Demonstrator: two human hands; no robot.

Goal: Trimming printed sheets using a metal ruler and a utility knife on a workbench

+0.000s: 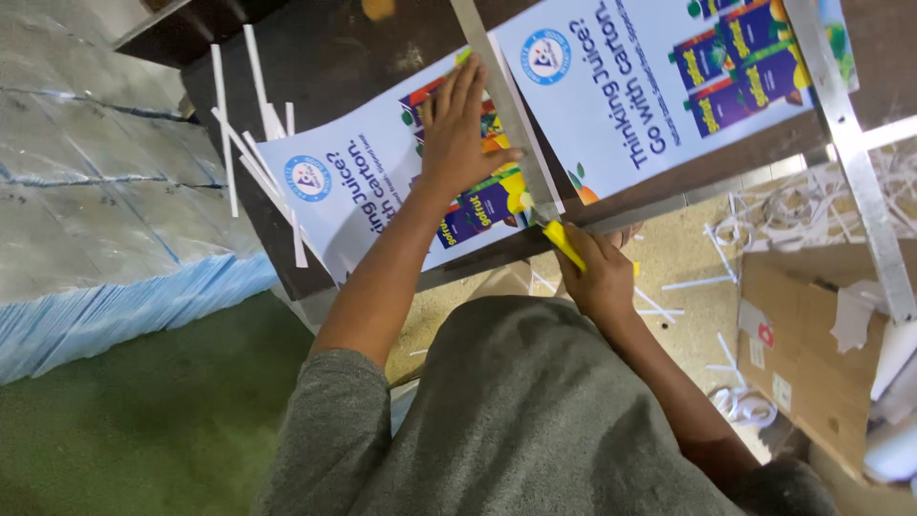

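My left hand (458,129) lies flat, fingers spread, on a printed poster (330,186), pressing a long metal ruler (506,105) that runs across the sheet on a dark table (325,57). My right hand (597,272) grips a yellow utility knife (562,244), its blade at the ruler's near end by the table edge. A second printed sheet (630,76) with purple carton pictures lies just right of the ruler.
Thin white paper strips (258,143) lie on the table's left part. A tall stack of printed sheets (105,248) stands at left over green flooring. More offcuts (764,215), a cardboard piece (812,354) and another metal bar (860,162) sit at right.
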